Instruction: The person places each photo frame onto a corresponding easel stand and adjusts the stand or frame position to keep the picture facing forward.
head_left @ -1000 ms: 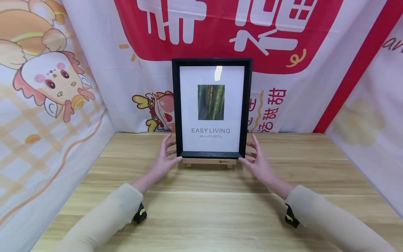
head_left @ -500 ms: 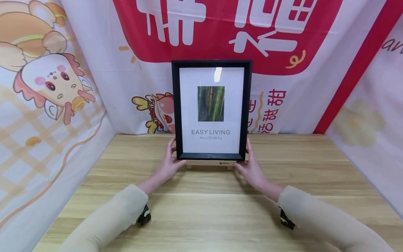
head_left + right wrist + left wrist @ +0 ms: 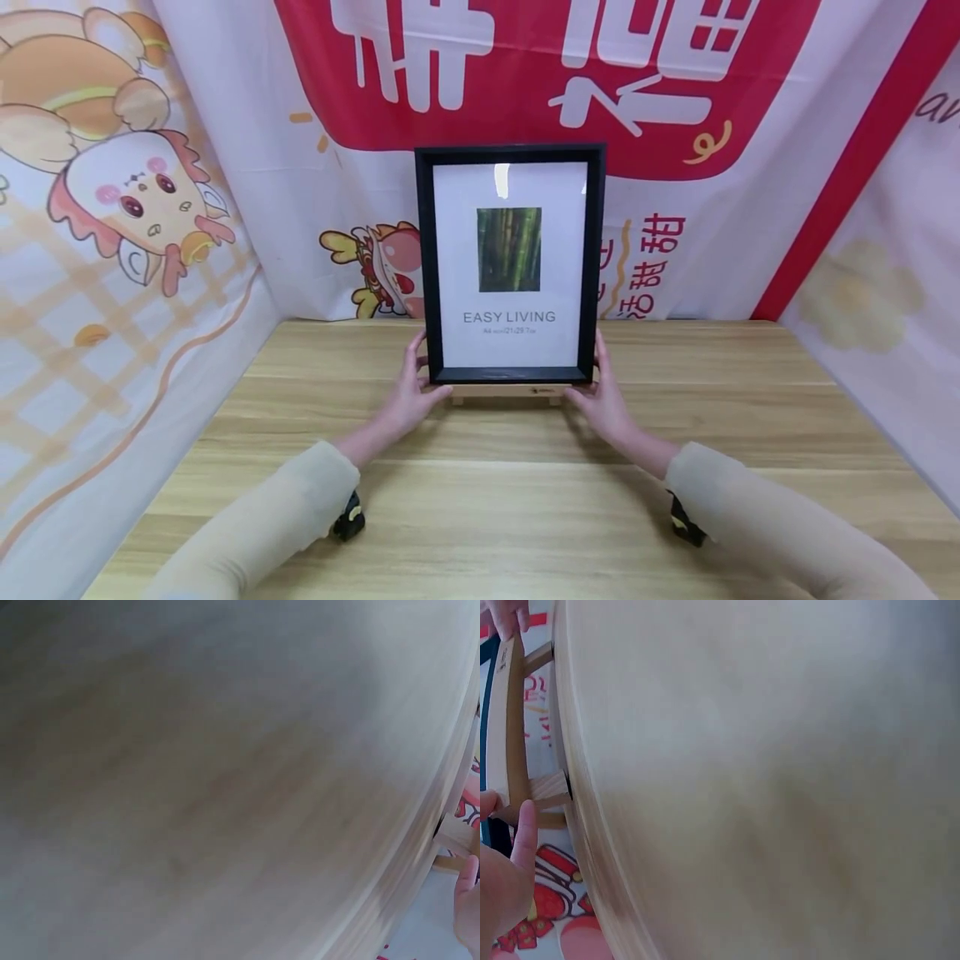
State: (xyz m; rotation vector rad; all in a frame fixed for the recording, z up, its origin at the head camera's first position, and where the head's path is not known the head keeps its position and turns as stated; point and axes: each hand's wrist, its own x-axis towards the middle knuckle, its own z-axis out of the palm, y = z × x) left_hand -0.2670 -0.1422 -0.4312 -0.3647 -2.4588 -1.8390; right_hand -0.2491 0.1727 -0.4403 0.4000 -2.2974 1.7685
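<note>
A black picture frame (image 3: 510,262) with a bamboo photo and the words "EASY LIVING" stands upright on a small wooden easel (image 3: 510,390). My left hand (image 3: 411,392) grips the easel's left end, thumb at the front of its ledge and fingers reaching back beside the frame. On the other side, my right hand (image 3: 606,404) holds the right end the same way; its rear fingers are partly hidden behind the frame. In the left wrist view the easel ledge (image 3: 508,727) runs between both hands, and its short legs meet the table.
The wood-grain table (image 3: 495,517) extends toward me from the easel. Behind it hangs a red and white printed cloth (image 3: 360,192), with more printed cloth (image 3: 120,317) along the left and right sides. Black wrist cameras (image 3: 348,518) sit under both sleeves.
Both hands have moved inward from beside the frame and now hold the easel's ends. Frame and easel have stayed nearly in place; the head view has shifted slightly.
</note>
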